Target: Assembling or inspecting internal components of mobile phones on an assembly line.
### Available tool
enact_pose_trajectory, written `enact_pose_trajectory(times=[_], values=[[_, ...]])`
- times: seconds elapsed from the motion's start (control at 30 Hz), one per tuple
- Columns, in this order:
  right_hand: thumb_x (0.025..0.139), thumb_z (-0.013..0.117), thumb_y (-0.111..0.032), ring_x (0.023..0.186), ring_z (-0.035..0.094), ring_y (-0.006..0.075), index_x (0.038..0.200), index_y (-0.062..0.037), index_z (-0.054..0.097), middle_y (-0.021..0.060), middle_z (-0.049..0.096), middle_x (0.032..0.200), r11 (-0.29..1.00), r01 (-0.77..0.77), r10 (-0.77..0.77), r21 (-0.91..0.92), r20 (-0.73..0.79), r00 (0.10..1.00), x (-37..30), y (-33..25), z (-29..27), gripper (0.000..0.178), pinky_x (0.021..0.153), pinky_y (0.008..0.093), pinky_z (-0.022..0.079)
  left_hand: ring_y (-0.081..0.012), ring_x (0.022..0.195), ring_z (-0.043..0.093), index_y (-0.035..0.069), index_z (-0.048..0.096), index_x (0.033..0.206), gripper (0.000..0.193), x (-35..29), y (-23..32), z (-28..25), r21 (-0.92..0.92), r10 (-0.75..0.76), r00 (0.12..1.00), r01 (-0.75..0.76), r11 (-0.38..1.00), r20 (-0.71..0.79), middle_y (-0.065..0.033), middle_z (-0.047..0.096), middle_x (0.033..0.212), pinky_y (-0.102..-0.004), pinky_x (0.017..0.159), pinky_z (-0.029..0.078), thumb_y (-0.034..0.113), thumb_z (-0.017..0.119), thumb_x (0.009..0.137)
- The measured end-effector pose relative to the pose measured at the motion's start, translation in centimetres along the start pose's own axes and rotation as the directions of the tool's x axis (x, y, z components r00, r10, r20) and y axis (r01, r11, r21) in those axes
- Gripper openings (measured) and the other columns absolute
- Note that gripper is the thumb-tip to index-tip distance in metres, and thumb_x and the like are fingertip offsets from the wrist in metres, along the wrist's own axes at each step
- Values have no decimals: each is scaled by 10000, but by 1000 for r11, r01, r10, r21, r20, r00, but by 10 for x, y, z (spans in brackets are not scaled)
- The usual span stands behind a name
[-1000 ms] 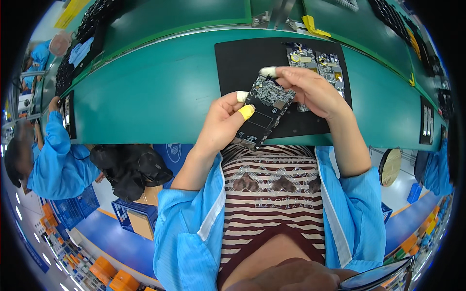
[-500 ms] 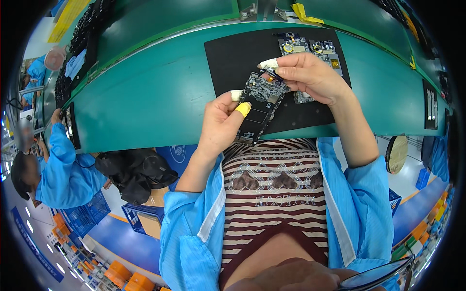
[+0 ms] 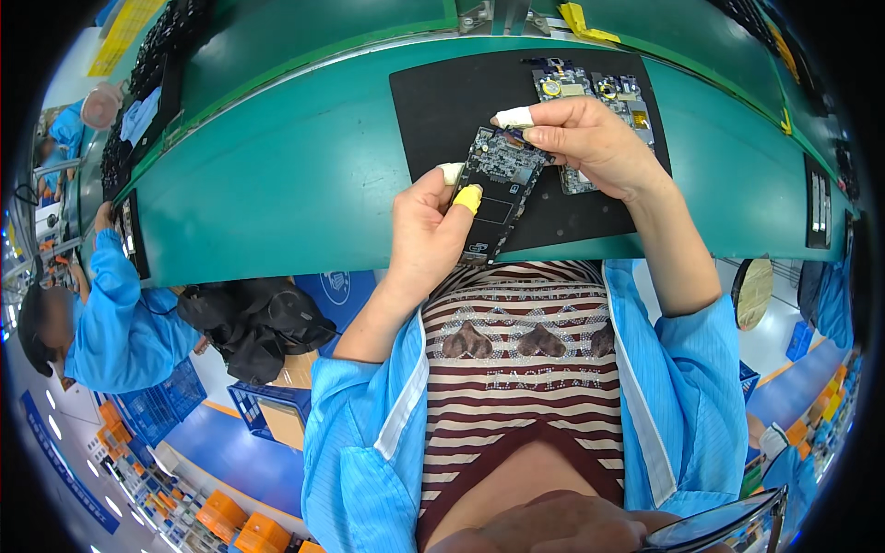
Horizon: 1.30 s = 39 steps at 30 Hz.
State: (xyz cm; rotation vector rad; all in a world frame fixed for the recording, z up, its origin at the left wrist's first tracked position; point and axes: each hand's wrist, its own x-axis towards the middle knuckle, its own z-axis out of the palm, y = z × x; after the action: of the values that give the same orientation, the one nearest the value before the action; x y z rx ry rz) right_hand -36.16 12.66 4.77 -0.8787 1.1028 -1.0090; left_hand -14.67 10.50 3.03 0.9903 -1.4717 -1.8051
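My left hand [image 3: 426, 226] grips a long black circuit board [image 3: 498, 194] along its left edge, with thumb and fingers closed on it. The board is tilted, its component-covered end up and to the right. At that upper end, my right hand [image 3: 599, 143] pinches a small dark part [image 3: 518, 136], largely hidden by the fingers. Pale and yellow finger covers show on some fingertips. Behind my right hand, several similar boards [image 3: 636, 100] with yellow round pieces lie on a black mat [image 3: 433, 101], partly covered by that hand.
The mat lies on a green bench [image 3: 277, 184] with a raised green-edged ledge along its back. Yellow strips [image 3: 586, 26] lie at the back. At the left, a person in blue [image 3: 124, 323] works near a black bag [image 3: 258, 327]. Blue crates [image 3: 263, 405] stand below.
The small dark part, raised off the board's end before, now lies closer against it. My left hand and the board have shifted slightly. A person's arm has appeared at lower right.
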Motion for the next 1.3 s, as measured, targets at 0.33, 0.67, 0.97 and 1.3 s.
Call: enact_pose_trajectory(times=[0.33, 0.67, 0.97, 1.3], values=[[867, 581, -139, 798, 539, 22, 1134, -17, 606, 1, 641, 953, 998, 57, -57, 22, -19, 998, -3, 4, 3, 294, 653, 159, 408, 5, 665, 476, -39, 589, 960, 130, 3, -9, -2, 198, 42, 999, -38, 979, -16, 2, 622, 789, -160, 537, 353, -41, 536, 841], [882, 564, -122, 833, 564, 45, 1124, 5, 601, 21, 643, 964, 996, 94, -94, -5, -32, 995, -2, 8, 1, 277, 717, 178, 445, -2, 569, 429, -58, 580, 838, 57, 6, -3, 7, 107, 16, 997, -8, 994, -71, -11, 590, 636, -207, 459, 336, -13, 562, 808], [878, 578, -113, 739, 543, 32, 1082, -24, 640, 10, 649, 873, 980, 133, -144, -146, -67, 987, -4, 7, 2, 231, 656, 187, 439, -40, 491, 420, -40, 589, 786, 46, 10, -17, 9, 237, 182, 974, -146, 960, -136, -49, 547, 559, -241, 432, 331, 4, 576, 782], [899, 539, -90, 794, 550, 38, 1066, 12, 632, 13, 647, 875, 932, 110, -143, -347, -73, 987, -7, 8, -1, 217, 707, 196, 447, 4, 620, 461, -53, 595, 892, 82, 10, -15, 6, 289, 137, 989, -113, 951, -62, 12, 594, 715, -169, 504, 343, -34, 539, 835]])
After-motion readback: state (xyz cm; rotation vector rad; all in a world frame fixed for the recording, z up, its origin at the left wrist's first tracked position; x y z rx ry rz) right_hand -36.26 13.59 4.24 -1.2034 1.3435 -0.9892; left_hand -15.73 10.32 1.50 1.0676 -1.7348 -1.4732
